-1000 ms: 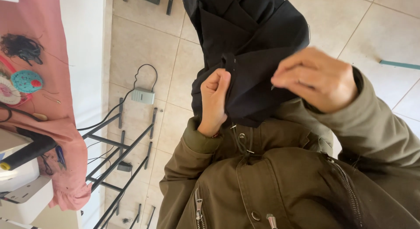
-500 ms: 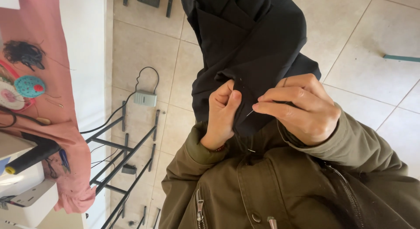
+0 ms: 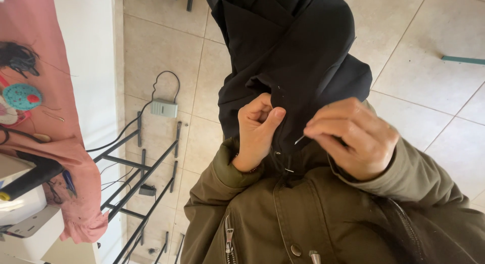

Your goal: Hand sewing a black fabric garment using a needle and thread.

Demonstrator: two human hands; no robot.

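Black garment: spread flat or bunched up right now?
Bunched. The black garment hangs in folds, pinched by the left hand; the right hand holds a needle at it.

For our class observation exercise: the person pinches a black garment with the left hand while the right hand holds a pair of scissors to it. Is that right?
Not quite. The head view shows the right hand holding a thin needle, not scissors. The left hand does pinch the black garment.

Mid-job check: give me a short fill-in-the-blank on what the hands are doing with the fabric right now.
1. The left hand pinches a fold of the ____ cloth garment.
2. The right hand holds a thin metal ____ between its fingertips.
3. The person's jacket sleeves are olive ____.
4. A small grey box with a cable lies on the tiled ____.

Missing words: black; needle; green; floor
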